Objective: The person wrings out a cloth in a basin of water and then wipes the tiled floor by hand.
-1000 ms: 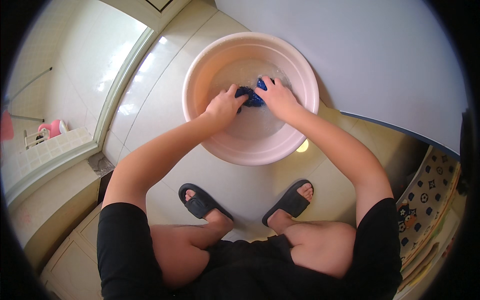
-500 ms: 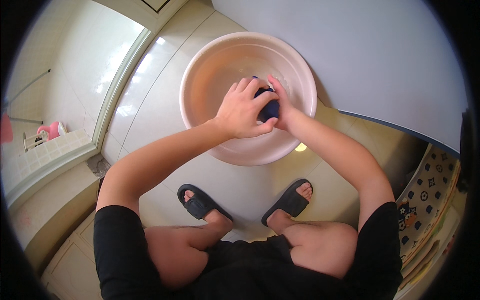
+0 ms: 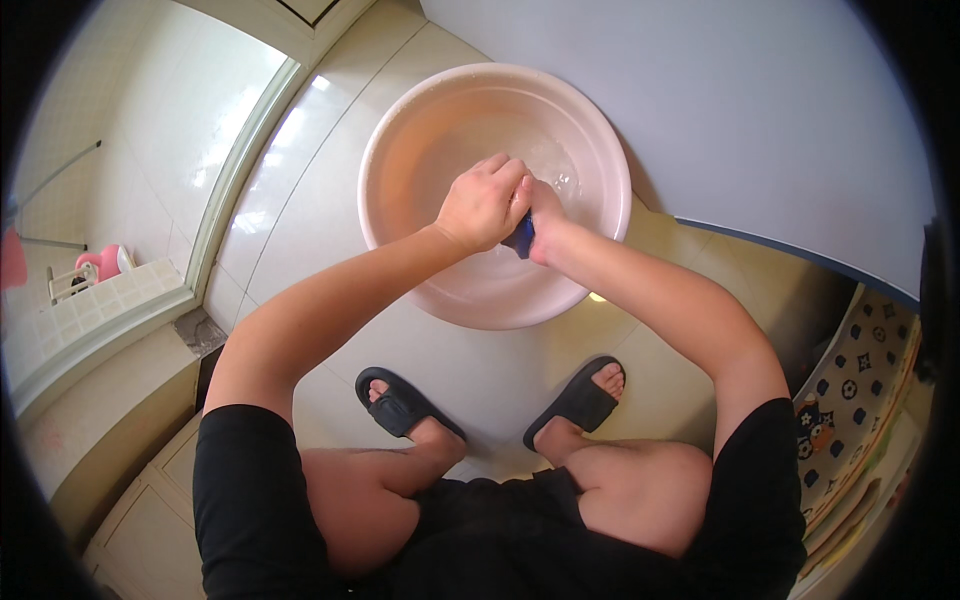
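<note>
Over a wide pale pink basin [image 3: 400, 130], my two hands press together around a bunched dark blue cloth [image 3: 521, 240]. My left hand [image 3: 484, 204] is closed with its fingers curled over the bundle and against the other hand. Closed from the other side is my right hand [image 3: 545, 214], its fingers largely covered by the left. Only a small end of the cloth sticks out below the hands, towards me; the rest is hidden. Shallow water with bubbles or ripples [image 3: 567, 183] shows in the basin, right of the hands.
The basin stands on pale floor tiles [image 3: 310, 150], close to a large grey-white panel [image 3: 720, 110] on the right. My feet in black slides [image 3: 398, 403] are on its near side. A raised door sill [image 3: 245, 170] runs along the left. A patterned fabric [image 3: 850, 390] hangs at right.
Both hands have closed more tightly on the cloth and shifted slightly left. Less of the blue cloth shows, and the water now has bubbles or ripples right of the hands.
</note>
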A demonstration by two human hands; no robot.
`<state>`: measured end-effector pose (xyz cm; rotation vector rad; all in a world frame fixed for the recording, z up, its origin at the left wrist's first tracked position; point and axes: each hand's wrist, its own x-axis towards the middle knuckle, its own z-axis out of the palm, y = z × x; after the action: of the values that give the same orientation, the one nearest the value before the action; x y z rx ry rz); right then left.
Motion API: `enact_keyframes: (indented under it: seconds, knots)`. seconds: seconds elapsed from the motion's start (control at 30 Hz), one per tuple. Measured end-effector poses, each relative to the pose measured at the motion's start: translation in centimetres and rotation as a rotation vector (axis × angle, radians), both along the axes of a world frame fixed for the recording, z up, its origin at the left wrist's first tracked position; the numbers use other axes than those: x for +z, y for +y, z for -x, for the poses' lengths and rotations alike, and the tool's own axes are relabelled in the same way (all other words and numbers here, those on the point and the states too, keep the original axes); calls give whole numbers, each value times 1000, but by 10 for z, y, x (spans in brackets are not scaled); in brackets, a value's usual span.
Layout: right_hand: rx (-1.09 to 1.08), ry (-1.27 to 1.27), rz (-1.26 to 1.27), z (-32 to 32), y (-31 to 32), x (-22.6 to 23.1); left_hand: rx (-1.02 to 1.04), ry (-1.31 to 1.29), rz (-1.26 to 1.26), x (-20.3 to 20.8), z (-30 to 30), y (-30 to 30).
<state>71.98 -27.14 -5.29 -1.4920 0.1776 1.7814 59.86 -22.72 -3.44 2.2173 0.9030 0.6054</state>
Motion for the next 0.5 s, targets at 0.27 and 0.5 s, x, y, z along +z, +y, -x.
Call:
enact_keyframes:
  seconds: [0.27,0.5]
  knots:
    - [-12,-55,-71,2,-1,1,13,35,40,7,1,3]
    - [173,223,-212,-13,-10,12,76,-109,-77,26,17,8]
